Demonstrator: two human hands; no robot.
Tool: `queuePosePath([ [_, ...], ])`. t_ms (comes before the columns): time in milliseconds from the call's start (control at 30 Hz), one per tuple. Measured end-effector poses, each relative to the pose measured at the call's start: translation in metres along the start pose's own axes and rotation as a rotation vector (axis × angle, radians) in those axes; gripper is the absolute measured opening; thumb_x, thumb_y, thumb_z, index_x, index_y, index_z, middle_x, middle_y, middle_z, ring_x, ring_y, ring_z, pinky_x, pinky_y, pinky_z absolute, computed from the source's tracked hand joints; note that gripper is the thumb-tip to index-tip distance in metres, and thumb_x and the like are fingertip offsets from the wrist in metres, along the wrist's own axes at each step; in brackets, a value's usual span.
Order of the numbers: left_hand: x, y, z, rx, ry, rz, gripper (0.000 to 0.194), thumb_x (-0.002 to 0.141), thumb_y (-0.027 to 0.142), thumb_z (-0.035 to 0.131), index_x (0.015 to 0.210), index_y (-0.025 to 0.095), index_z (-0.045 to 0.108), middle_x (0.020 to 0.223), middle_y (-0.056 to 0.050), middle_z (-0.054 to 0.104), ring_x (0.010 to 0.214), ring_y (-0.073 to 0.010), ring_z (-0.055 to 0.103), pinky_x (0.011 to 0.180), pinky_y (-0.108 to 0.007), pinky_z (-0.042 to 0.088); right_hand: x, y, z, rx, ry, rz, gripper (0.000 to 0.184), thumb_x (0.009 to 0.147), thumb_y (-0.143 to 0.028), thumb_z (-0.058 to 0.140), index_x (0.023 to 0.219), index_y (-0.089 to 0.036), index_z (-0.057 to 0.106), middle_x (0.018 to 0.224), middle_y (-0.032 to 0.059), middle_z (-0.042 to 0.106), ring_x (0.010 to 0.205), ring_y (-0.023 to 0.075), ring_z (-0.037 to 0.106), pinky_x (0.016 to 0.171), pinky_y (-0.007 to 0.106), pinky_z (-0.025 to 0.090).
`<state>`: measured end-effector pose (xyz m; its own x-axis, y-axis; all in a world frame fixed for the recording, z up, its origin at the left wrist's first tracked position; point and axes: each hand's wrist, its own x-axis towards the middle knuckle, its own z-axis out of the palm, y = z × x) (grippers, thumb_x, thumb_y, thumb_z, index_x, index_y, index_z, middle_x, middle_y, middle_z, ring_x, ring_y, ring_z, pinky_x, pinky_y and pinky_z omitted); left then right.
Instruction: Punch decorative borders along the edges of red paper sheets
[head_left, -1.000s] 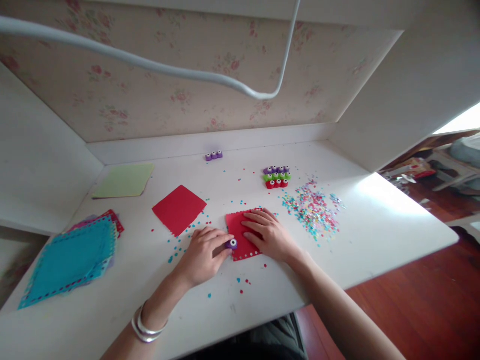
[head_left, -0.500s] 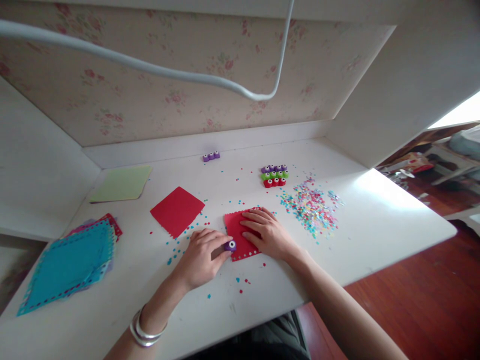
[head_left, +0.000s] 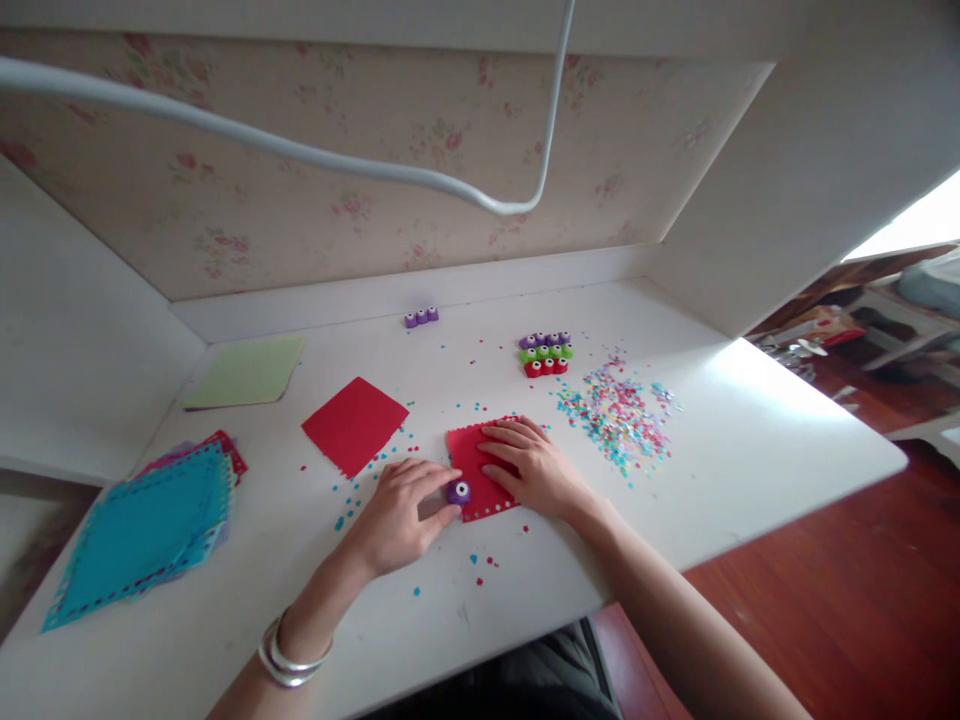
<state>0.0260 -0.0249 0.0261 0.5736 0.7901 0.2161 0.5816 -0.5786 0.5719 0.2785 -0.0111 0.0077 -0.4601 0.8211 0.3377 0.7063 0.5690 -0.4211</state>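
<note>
Lying far left: blue sheets (head_left: 150,530) with hole-lined edges, red and lilac ones showing beneath, on the white worktop (head_left: 750,480).
Behind them: pale green sheets (head_left: 244,372), near the back left corner.
Red square (head_left: 355,427): flat, turned cornerwise, beyond the left hand (head_left: 401,515).
Left hand: thumb and fingertips grasping a purple punch (head_left: 458,492); silver bangles (head_left: 274,662) circle the wrist.
Back edge: three purple punches (head_left: 421,317) in a row.
Purple punch: at the left edge of a red sheet (head_left: 471,455), whose near edge has a row of punched holes.
Right hand (head_left: 536,470): grasping nothing, laid with fingers spread over the red sheet.
Punch rows (head_left: 546,353): purple, green and red, beyond the right hand.
Far right: a loose heap of multicoloured confetti (head_left: 619,415), just beside the rows.
</note>
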Motion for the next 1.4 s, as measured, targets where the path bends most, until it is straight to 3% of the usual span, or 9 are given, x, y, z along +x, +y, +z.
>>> queuePosePath([
  [200,0.009,0.008,-0.002,-0.129,0.103,-0.156,0.021,0.094,0.035,0.056,0.103,0.024,0.071,0.104,-0.005,0.071,0.100,-0.0214,0.064,0.093,-0.038,0.051,-0.002,0.000,-0.001,-0.009,-0.006,-0.001,0.027,0.093,-0.034,0.059,0.117,-0.028,0.068,0.130,0.0045,0.064,0.123,0.0246,0.054,0.112,0.050,0.031],
  [433,0.021,0.026,0.003,-0.105,-0.008,-0.192,0.019,0.090,0.031,0.057,0.083,0.023,0.073,0.084,-0.004,0.069,0.078,-0.0188,0.065,0.072,-0.030,0.052,-0.003,-0.001,0.000,-0.012,0.023,-0.021,0.025,0.092,-0.033,0.060,0.115,-0.027,0.069,0.128,0.0042,0.065,0.122,0.0244,0.055,0.111,0.048,0.033],
  [600,0.028,0.025,0.009,-0.120,-0.051,-0.319,0.023,0.085,0.032,0.057,0.066,0.020,0.061,0.074,-0.003,0.065,0.074,-0.0192,0.060,0.068,-0.029,0.047,-0.005,-0.001,0.000,-0.018,0.030,-0.030,0.024,0.093,-0.032,0.059,0.113,-0.026,0.070,0.128,0.0046,0.065,0.121,0.0242,0.055,0.111,0.047,0.032],
  [733,0.038,0.023,0.009,-0.142,-0.180,-0.433,0.022,0.078,0.032,0.059,0.062,0.018,0.054,0.055,0.004,0.050,0.051,-0.0119,0.046,0.049,-0.022,0.033,-0.005,0.000,0.000,-0.023,0.026,-0.052,0.023,0.093,-0.031,0.059,0.112,-0.025,0.070,0.128,0.0047,0.065,0.121,0.0238,0.055,0.110,0.045,0.032],
  [867,0.046,0.027,0.005,-0.154,-0.264,-0.520,0.023,0.074,0.033,0.060,0.061,0.020,0.046,0.050,0.008,0.038,0.045,-0.0086,0.032,0.044,-0.022,0.022,-0.006,0.000,0.001,-0.030,0.030,-0.040,0.023,0.093,-0.032,0.058,0.111,-0.026,0.070,0.127,0.0046,0.065,0.120,0.0240,0.056,0.110,0.045,0.032],
  [1000,0.049,0.027,0.003,-0.182,-0.322,-0.556,0.023,0.074,0.037,0.059,0.064,0.020,0.047,0.050,0.008,0.041,0.044,-0.0089,0.033,0.043,-0.022,0.023,-0.006,-0.001,0.000,-0.032,0.037,-0.045,0.024,0.094,-0.035,0.057,0.113,-0.027,0.069,0.127,0.0045,0.065,0.119,0.0238,0.056,0.109,0.044,0.032],
  [1167,0.045,0.021,-0.003,-0.242,-0.380,-0.502,0.031,0.078,0.048,0.058,0.073,0.017,0.059,0.062,0.002,0.056,0.054,-0.0121,0.049,0.051,-0.022,0.038,-0.006,0.001,-0.002,-0.016,0.041,-0.051,0.024,0.094,-0.035,0.057,0.112,-0.027,0.070,0.127,0.0044,0.065,0.118,0.0233,0.057,0.108,0.044,0.033],
  [1400,0.029,0.001,-0.024,-0.163,-0.265,-0.400,0.033,0.085,0.046,0.055,0.081,0.018,0.073,0.089,-0.006,0.068,0.088,-0.0223,0.063,0.083,-0.032,0.047,-0.006,0.003,0.000,-0.010,0.036,-0.045,0.028,0.094,-0.035,0.056,0.118,-0.027,0.068,0.128,0.0043,0.065,0.120,0.0227,0.055,0.110,0.045,0.031],
])
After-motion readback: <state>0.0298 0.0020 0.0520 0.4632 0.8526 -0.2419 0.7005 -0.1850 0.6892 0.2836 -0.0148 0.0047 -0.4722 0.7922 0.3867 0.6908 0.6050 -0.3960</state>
